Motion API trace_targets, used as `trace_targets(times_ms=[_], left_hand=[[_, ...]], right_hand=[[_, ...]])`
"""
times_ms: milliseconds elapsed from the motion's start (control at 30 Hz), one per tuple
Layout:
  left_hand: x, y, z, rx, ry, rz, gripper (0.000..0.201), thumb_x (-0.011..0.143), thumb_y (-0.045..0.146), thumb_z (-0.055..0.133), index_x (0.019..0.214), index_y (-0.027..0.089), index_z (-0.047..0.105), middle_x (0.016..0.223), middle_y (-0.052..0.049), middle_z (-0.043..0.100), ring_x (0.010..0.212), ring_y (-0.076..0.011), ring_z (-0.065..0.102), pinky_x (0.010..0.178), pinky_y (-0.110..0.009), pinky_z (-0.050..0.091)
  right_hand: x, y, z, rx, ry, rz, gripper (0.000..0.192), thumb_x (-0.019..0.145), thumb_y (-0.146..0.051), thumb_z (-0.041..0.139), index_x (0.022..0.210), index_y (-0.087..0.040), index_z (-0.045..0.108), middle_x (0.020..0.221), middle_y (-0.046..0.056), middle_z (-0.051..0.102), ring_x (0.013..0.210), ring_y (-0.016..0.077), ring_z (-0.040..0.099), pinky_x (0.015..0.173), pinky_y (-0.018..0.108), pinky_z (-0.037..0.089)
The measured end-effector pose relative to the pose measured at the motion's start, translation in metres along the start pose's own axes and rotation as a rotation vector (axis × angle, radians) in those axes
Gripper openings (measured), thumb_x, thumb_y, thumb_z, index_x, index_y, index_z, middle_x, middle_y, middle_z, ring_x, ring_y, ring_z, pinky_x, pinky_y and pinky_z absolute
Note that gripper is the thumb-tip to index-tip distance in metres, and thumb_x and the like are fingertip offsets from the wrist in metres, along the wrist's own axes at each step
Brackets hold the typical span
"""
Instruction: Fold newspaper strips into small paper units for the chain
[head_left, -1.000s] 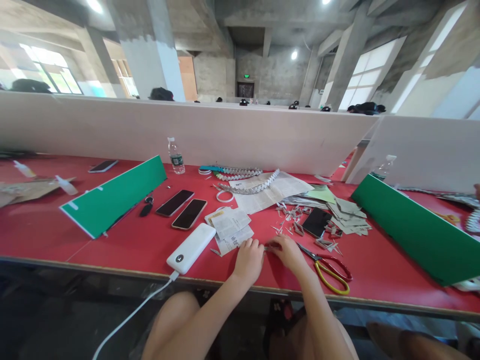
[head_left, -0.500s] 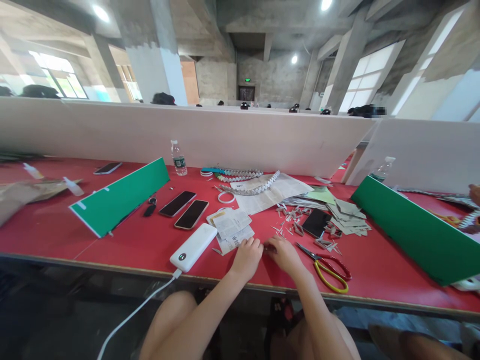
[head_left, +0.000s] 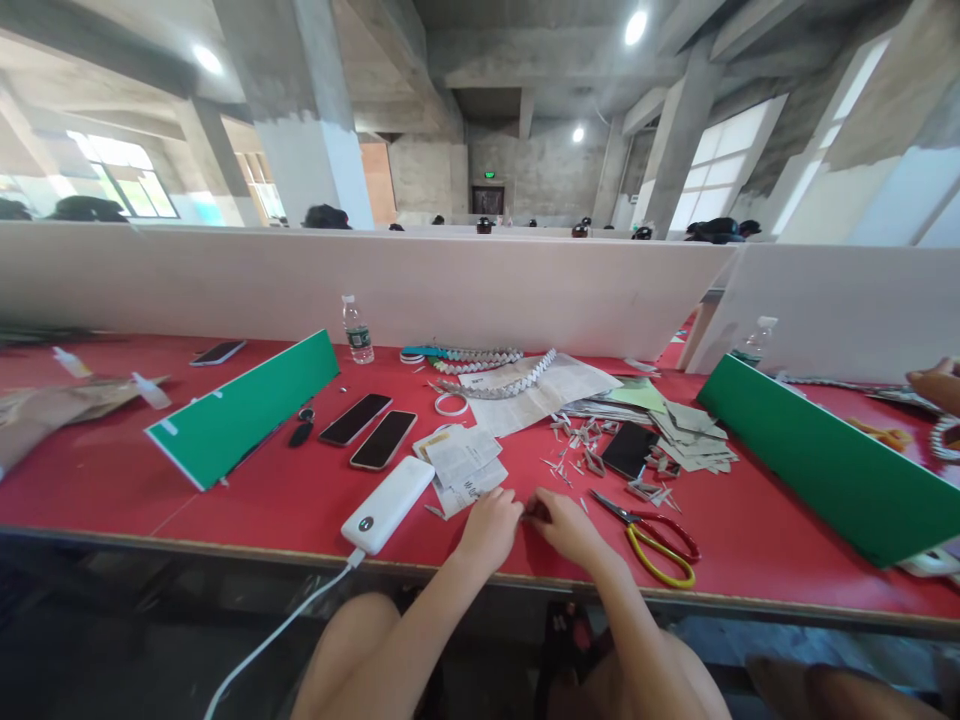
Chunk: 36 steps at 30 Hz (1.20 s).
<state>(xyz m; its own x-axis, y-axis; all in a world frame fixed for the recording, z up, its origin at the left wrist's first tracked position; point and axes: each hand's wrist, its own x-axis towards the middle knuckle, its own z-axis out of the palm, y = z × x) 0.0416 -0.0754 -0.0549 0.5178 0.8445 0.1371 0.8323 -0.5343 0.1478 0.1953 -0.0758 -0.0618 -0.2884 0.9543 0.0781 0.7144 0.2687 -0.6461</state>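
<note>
Paper bit [head_left: 530, 513], small & folded, sits between both hands at the bench [head_left: 225, 500] front edge, just left of the scissors [head_left: 654, 542]. Left hand [head_left: 489, 528] has its fingers curled down, tips pressed together on the bit's left end. Right hand [head_left: 571, 527] likewise, tips pinching the right end; the bit is mostly hidden, so its shape can't be told. Both hands rest on the red bench top.

Relative to the scissors (red & yellow handles, blades pointing up-left):
- Power bank [head_left: 388, 503], white, well left, cable [head_left: 277, 630] running off the bench edge.
- Newspaper scraps [head_left: 463, 462] left & a bit behind, just behind the left hand.
- Two phones [head_left: 369, 428] side by side, further left & behind.
- Black phone [head_left: 628, 450] just behind, w/ small folded pieces [head_left: 581, 445] scattered near it.
- Cut paper stack [head_left: 694, 436] behind-right.
- Green board [head_left: 825, 462] well right, tilted; another green board [head_left: 244, 405] far left.
- Woven paper chain [head_left: 499, 375] & bottle [head_left: 358, 330] far behind, near the partition [head_left: 450, 285].

Another person's hand [head_left: 934, 388] shows at far right.
</note>
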Motion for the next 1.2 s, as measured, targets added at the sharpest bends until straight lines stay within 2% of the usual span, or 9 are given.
trace_targets(times_ms=[233,400,567,633,700,767,833,933,1200], left_hand=[[-0.002,0.003,-0.003,-0.063,0.027,0.022,0.020,0.082,0.013,0.049,0.096,0.015,0.064,0.112,-0.012,0.062,0.107,-0.0239,0.054,0.096,-0.039,0.039],[0.009,0.012,0.003,-0.149,0.115,0.060,0.022,0.086,0.012,0.043,0.087,0.017,0.065,0.085,-0.006,0.067,0.086,-0.0190,0.060,0.085,-0.035,0.043],[0.019,0.027,-0.002,-0.437,0.330,-0.041,0.022,0.088,0.022,0.045,0.087,0.018,0.066,0.083,-0.006,0.067,0.083,-0.0192,0.057,0.078,-0.032,0.043],[0.021,0.032,-0.006,-0.664,0.334,-0.097,0.021,0.087,0.027,0.046,0.086,0.018,0.065,0.081,-0.005,0.067,0.078,-0.0182,0.058,0.074,-0.030,0.044],[0.022,0.035,-0.010,-0.908,0.258,-0.130,0.024,0.086,0.031,0.047,0.082,0.017,0.065,0.077,-0.004,0.067,0.072,-0.0170,0.058,0.069,-0.028,0.045],[0.021,0.036,-0.013,-1.098,0.139,-0.127,0.026,0.084,0.034,0.048,0.078,0.015,0.065,0.073,-0.003,0.066,0.069,-0.0161,0.059,0.066,-0.026,0.045],[0.020,0.036,-0.015,-1.202,0.034,-0.098,0.025,0.082,0.035,0.051,0.076,0.014,0.064,0.071,-0.003,0.065,0.068,-0.0154,0.059,0.064,-0.024,0.044],[0.016,0.035,-0.016,-1.249,-0.035,-0.048,0.023,0.079,0.034,0.054,0.073,0.013,0.063,0.069,-0.001,0.062,0.069,-0.0146,0.057,0.065,-0.023,0.043],[0.005,0.031,-0.024,-1.214,-0.044,-0.003,0.023,0.081,0.031,0.050,0.069,0.013,0.058,0.066,0.001,0.056,0.066,-0.0129,0.051,0.063,-0.022,0.040]], right_hand=[[0.000,0.011,0.003,0.360,0.091,0.070,0.011,0.072,-0.025,0.058,0.080,-0.020,0.054,0.062,-0.003,0.056,0.059,0.0137,0.051,0.056,0.023,0.036],[0.000,0.024,-0.007,0.874,0.067,0.157,0.036,0.065,-0.046,0.067,0.083,-0.017,0.057,0.054,-0.006,0.049,0.049,0.0100,0.043,0.050,0.022,0.032],[-0.003,0.027,-0.026,1.208,0.213,0.181,0.066,0.076,-0.072,0.034,0.091,-0.015,0.064,0.064,0.001,0.051,0.050,0.0100,0.041,0.050,0.024,0.035],[-0.004,0.024,-0.029,1.222,0.254,0.142,0.061,0.075,-0.070,0.040,0.094,-0.016,0.063,0.068,0.001,0.051,0.052,0.0103,0.041,0.051,0.025,0.036],[-0.006,0.020,-0.029,1.137,0.261,0.129,0.047,0.071,-0.061,0.055,0.090,-0.018,0.063,0.067,0.000,0.049,0.054,0.0104,0.041,0.052,0.024,0.036],[-0.006,0.015,-0.025,1.035,0.243,0.126,0.036,0.068,-0.053,0.063,0.073,-0.018,0.060,0.057,-0.003,0.044,0.051,0.0092,0.037,0.050,0.022,0.032],[-0.005,0.009,-0.019,0.984,0.251,0.149,0.039,0.068,-0.051,0.063,0.055,-0.018,0.049,0.050,-0.006,0.035,0.047,0.0076,0.031,0.045,0.021,0.026],[-0.002,0.001,-0.012,0.987,0.331,0.203,0.044,0.067,-0.050,0.062,0.049,-0.019,0.037,0.047,-0.007,0.029,0.045,0.0063,0.026,0.042,0.021,0.021],[0.008,-0.009,-0.006,0.971,0.510,0.239,0.039,0.071,-0.044,0.060,0.052,-0.019,0.036,0.048,-0.008,0.027,0.044,0.0059,0.024,0.043,0.020,0.021]])
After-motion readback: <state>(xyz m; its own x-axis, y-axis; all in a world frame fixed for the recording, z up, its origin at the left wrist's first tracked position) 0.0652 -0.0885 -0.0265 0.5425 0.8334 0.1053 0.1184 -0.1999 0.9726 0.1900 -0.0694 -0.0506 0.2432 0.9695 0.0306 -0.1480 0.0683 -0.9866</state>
